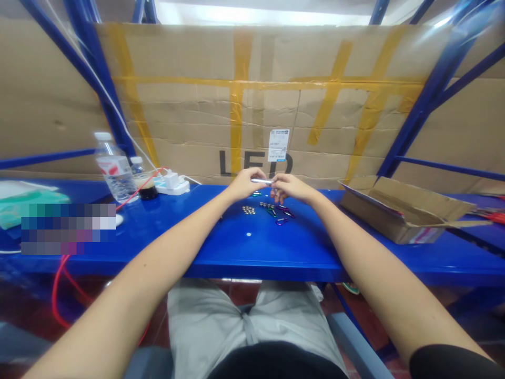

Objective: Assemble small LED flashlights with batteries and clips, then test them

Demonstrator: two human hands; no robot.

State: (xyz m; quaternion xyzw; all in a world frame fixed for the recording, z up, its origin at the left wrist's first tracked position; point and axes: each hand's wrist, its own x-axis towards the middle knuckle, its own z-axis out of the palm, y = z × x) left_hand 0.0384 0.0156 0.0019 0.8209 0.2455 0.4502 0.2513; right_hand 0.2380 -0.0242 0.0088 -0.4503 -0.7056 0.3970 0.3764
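Note:
My left hand [246, 183] and my right hand [290, 187] meet above the blue table [221, 247], each pinching one end of a small silver cylinder [261, 181] held level between them. Both hands have their fingers closed on it. Just below the hands lie several coloured clips [281, 214], green and purple, and a little cluster of small metal beads [248, 210]. A single tiny white piece [248, 233] rests nearer to me on the table.
A water bottle [114, 169] stands at the left beside a dark jar [147, 185] and a white power strip [172, 184] with red cable. An open cardboard box [398, 213] lies at the right. Taped cardboard [252, 100] walls off the back.

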